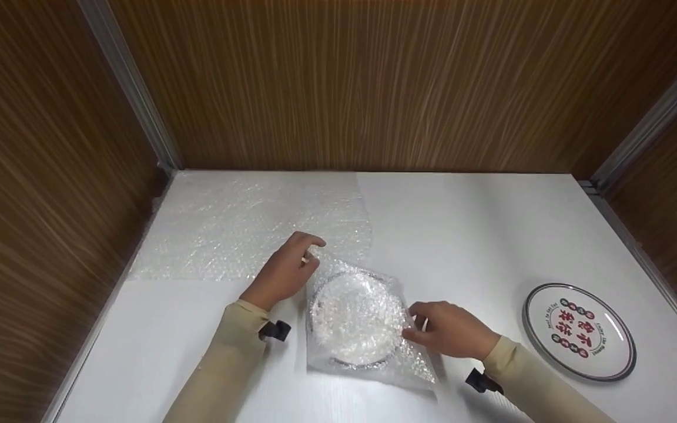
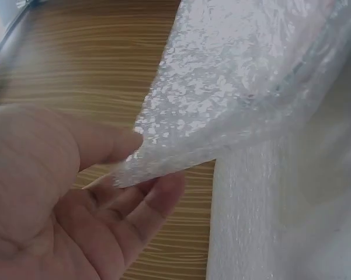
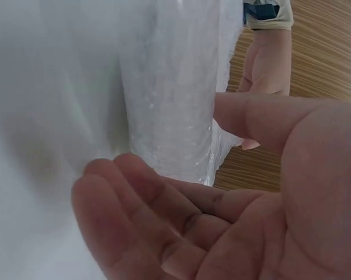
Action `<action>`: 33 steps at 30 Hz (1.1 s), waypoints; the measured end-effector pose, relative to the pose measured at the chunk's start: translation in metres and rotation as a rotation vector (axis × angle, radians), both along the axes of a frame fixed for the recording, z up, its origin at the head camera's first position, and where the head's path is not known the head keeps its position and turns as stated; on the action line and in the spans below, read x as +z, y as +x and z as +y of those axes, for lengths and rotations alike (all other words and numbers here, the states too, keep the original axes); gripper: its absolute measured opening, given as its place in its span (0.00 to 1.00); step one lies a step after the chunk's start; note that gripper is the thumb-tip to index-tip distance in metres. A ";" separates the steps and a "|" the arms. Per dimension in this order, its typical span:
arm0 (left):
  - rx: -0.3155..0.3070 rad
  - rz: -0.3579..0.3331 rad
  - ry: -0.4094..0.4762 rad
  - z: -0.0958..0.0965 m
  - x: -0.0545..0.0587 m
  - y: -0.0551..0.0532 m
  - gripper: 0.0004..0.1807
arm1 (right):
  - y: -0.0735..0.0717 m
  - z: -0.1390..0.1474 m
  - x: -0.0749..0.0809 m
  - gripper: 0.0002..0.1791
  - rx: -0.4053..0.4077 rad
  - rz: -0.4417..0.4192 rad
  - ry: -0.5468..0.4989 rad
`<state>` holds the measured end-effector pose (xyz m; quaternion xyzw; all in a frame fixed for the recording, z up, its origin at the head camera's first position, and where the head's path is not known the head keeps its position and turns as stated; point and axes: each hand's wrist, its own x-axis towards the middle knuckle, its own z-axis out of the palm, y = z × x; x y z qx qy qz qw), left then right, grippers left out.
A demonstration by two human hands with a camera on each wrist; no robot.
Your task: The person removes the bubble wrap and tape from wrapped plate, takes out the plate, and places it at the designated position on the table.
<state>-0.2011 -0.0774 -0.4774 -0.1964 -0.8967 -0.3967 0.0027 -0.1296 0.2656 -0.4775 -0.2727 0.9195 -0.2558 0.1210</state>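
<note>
The bubble-wrapped plate (image 1: pixel 356 320) lies at lower centre. The left hand (image 1: pixel 282 270) pinches the wrap's (image 1: pixel 415 367) upper-left corner; the right hand (image 1: pixel 453 329), thumb and fingers apart, meets its right edge, grip unclear. If 1 corner slips, springy wrap could unfold, leaving the plate unpadded.

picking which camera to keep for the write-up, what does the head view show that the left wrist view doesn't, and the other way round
Head view only: the bare plate with red lettering and the right hand.

Left wrist view only: the left hand's palm side, up close, with the wrap's corner between thumb and fingers.

Both: the left hand, the bubble-wrapped round item and wood-grain panelling.
</note>
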 end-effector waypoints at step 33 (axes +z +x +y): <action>-0.212 -0.308 -0.437 0.040 0.013 0.061 0.57 | -0.026 -0.051 0.017 0.45 0.087 0.033 0.194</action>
